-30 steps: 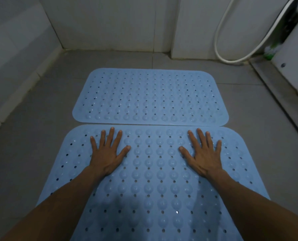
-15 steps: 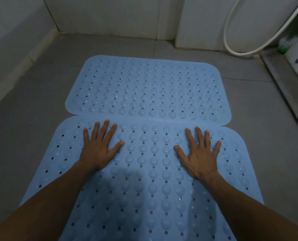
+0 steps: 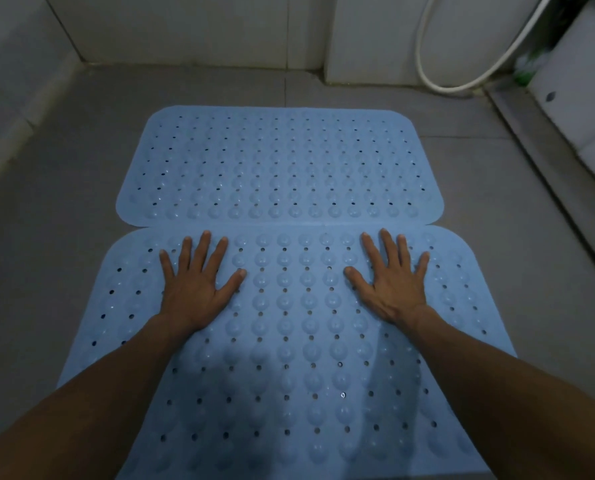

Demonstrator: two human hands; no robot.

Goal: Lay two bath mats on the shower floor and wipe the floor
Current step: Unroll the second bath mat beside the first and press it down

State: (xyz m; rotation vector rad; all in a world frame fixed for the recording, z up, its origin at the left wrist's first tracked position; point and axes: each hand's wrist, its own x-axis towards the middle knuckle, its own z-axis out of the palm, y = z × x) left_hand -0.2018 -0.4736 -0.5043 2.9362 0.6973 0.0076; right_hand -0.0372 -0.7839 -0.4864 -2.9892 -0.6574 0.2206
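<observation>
Two light blue bath mats with bumps and small holes lie flat on the grey tiled shower floor (image 3: 46, 237). The far mat (image 3: 282, 164) lies crosswise in the middle. The near mat (image 3: 289, 358) lies just in front, its far edge slightly over the far mat's near edge. My left hand (image 3: 195, 285) presses flat on the near mat's far left part, fingers spread. My right hand (image 3: 393, 282) presses flat on its far right part, fingers spread too. Both forearms reach over the near mat.
White tiled walls (image 3: 202, 26) close the far side and the left. A white shower hose (image 3: 455, 81) loops down at the far right. A raised ledge (image 3: 549, 161) runs along the right, with a white fixture (image 3: 587, 91) and something green (image 3: 526, 69) beside it.
Both hands have slid a little forward on the near mat, towards its far edge. The near mat's far edge has closed up against the far mat and now overlaps it.
</observation>
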